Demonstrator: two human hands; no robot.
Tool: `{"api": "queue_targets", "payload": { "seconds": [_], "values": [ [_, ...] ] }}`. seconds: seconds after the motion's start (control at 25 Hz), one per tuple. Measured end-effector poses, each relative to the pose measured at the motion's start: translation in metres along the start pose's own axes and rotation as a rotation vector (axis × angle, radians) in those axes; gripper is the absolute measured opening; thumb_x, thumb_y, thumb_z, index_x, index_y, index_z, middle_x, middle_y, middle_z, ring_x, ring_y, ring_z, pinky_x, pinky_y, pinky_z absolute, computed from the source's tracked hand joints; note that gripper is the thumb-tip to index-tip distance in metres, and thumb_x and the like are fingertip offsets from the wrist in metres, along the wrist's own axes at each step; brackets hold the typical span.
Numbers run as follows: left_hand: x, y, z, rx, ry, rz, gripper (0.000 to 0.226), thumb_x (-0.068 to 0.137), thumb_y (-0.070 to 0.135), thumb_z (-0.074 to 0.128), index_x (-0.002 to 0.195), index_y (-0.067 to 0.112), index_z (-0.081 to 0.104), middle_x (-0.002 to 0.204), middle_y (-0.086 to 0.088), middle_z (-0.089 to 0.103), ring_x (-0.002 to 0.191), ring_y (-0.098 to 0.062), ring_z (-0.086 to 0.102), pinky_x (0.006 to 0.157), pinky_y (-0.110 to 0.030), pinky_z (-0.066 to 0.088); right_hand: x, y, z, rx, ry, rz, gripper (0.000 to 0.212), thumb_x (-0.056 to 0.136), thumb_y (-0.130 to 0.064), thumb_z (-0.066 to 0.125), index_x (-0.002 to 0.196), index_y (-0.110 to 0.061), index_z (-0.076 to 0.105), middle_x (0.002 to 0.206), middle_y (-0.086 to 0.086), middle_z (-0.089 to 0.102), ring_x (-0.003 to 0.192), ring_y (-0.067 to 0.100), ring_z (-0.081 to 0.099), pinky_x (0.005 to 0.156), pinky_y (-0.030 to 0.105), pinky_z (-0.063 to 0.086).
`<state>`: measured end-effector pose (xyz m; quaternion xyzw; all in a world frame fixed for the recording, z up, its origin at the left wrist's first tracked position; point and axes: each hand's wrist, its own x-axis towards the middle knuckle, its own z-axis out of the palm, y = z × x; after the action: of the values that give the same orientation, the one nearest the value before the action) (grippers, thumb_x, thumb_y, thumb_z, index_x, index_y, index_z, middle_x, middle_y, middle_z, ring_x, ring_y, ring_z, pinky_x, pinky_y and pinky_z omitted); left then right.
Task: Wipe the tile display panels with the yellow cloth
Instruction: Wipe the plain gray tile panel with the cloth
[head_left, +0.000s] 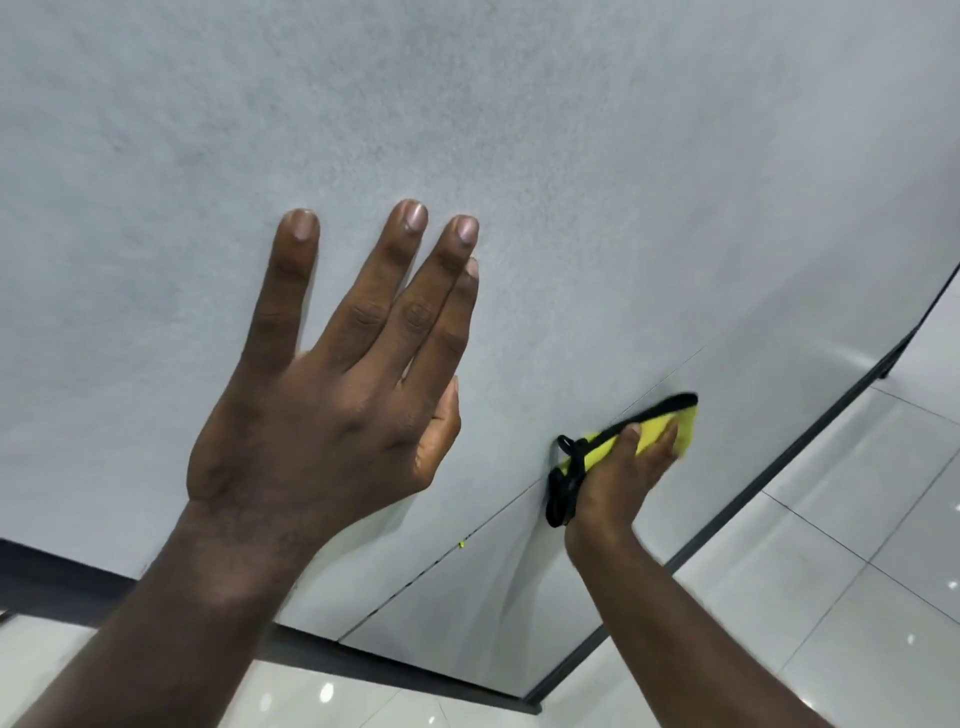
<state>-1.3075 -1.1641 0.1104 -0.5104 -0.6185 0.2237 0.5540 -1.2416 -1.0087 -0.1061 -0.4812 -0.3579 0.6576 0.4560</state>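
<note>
Nearest, the left hand (322, 415) held straight, spread fingers (298, 270) at the grey tile panel (519, 130). Farther right, the right hand (618, 483) curled its fingers round the yellow cloth (670, 423), pressed to the panel beside a joint line (498, 519). Bunched so small, the cloth could slip free mid-stroke.

1. The left hand (332, 395) is raised with its back to the camera and its fingers straight, pointing up.
2. Its little finger is spread apart from the other three, which lie close together. The thumb sits in beside the palm.
3. The bare left forearm rises from the lower left.
4. The right hand (618, 478) is lower and farther out, with its fingers curled over a yellow cloth (652, 431).
5. The bare right forearm reaches up from the lower right.
</note>
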Motion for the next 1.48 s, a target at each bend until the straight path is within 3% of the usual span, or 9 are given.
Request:
{"api": "queue_targets", "payload": {
  "seconds": [0.16,0.32,0.48,0.64,0.8,0.96,1.16,1.32,1.48],
  "values": [
    [0.001,0.001,0.001,-0.007,0.000,-0.015,0.070,0.106,0.031,0.051,0.165,-0.002,0.035,0.175,-0.018,0.030,0.160,-0.037,0.032,0.119,-0.075,0.024,-0.013,-0.021,0.005,0.017,-0.142,-0.485,0.055,0.113,-0.031,0.046,0.162,-0.042,0.022,0.172,-0.024,0.003,0.159,-0.004,0.002,0.130,0.027,0.011],
    [0.002,0.001,0.000,-0.009,0.007,-0.015,0.068,0.106,0.031,0.050,0.165,-0.001,0.036,0.174,-0.017,0.030,0.160,-0.037,0.032,0.120,-0.074,0.024,-0.009,-0.004,0.002,-0.027,-0.059,-0.103,0.056,0.113,-0.039,0.040,0.161,-0.047,0.013,0.176,-0.013,-0.002,0.159,-0.001,0.000,0.132,0.042,0.009],
    [0.002,0.001,-0.001,-0.027,0.021,-0.017,0.068,0.106,0.030,0.048,0.165,-0.001,0.036,0.176,-0.018,0.027,0.162,-0.038,0.028,0.124,-0.073,0.020,-0.067,0.003,-0.007,-0.164,-0.373,-0.762,0.065,0.111,-0.031,0.045,0.164,-0.046,0.012,0.177,-0.006,0.000,0.163,0.015,0.001,0.132,0.036,0.007],
    [0.001,-0.005,-0.003,-0.167,0.013,-0.011,0.065,0.102,0.025,0.049,0.162,0.003,0.043,0.177,-0.016,0.024,0.165,-0.036,0.020,0.131,-0.069,0.013,-0.055,0.001,0.008,-0.092,-0.127,-0.142,0.054,0.110,-0.041,0.037,0.154,-0.053,0.008,0.177,-0.007,-0.005,0.162,0.009,-0.005,0.132,0.046,0.007],
    [-0.019,-0.028,-0.015,-0.296,0.016,-0.026,0.059,0.099,0.024,0.052,0.154,0.005,0.056,0.174,-0.014,0.032,0.164,-0.030,0.026,0.134,-0.061,0.015,-0.103,-0.004,0.004,-0.219,-0.431,-0.913,0.067,0.108,-0.025,0.047,0.165,-0.041,0.016,0.177,-0.004,-0.004,0.163,0.018,-0.004,0.132,0.037,0.002],
    [-0.044,-0.070,-0.032,-0.287,0.019,-0.093,0.062,0.099,0.028,0.052,0.158,0.009,0.053,0.177,-0.013,0.025,0.166,-0.030,0.019,0.133,-0.065,0.009,-0.077,-0.071,0.035,-0.050,-0.208,-0.422,0.065,0.103,-0.023,0.046,0.159,-0.045,0.021,0.176,-0.008,-0.001,0.161,0.006,-0.003,0.131,0.044,0.006],
    [-0.064,-0.129,-0.055,-0.201,0.080,-0.212,0.062,0.100,0.033,0.048,0.157,0.008,0.051,0.177,-0.014,0.025,0.166,-0.033,0.020,0.132,-0.066,0.007,-0.115,-0.126,0.042,-0.319,-0.599,-1.445,0.061,0.098,-0.006,0.055,0.158,-0.012,0.041,0.175,0.012,0.008,0.163,0.032,0.004,0.130,0.058,0.011],
    [-0.086,-0.170,-0.058,-0.167,0.162,-0.190,0.061,0.101,0.034,0.049,0.156,0.008,0.053,0.175,-0.017,0.029,0.164,-0.034,0.027,0.131,-0.068,0.010,-0.135,-0.190,0.073,-0.073,-0.268,-0.794,0.071,0.093,-0.020,0.048,0.163,-0.021,0.033,0.175,0.003,0.010,0.157,0.005,0.007,0.131,0.042,0.010],
    [-0.098,-0.210,-0.052,-0.147,0.283,-0.158,0.061,0.105,0.041,0.047,0.155,0.006,0.055,0.172,-0.019,0.036,0.161,-0.034,0.034,0.131,-0.064,0.016,-0.192,-0.187,0.080,-0.343,-0.523,-1.452,0.073,0.090,-0.006,0.056,0.160,-0.021,0.040,0.175,-0.004,0.009,0.163,0.019,0.006,0.132,0.043,0.013]
  ]
}}
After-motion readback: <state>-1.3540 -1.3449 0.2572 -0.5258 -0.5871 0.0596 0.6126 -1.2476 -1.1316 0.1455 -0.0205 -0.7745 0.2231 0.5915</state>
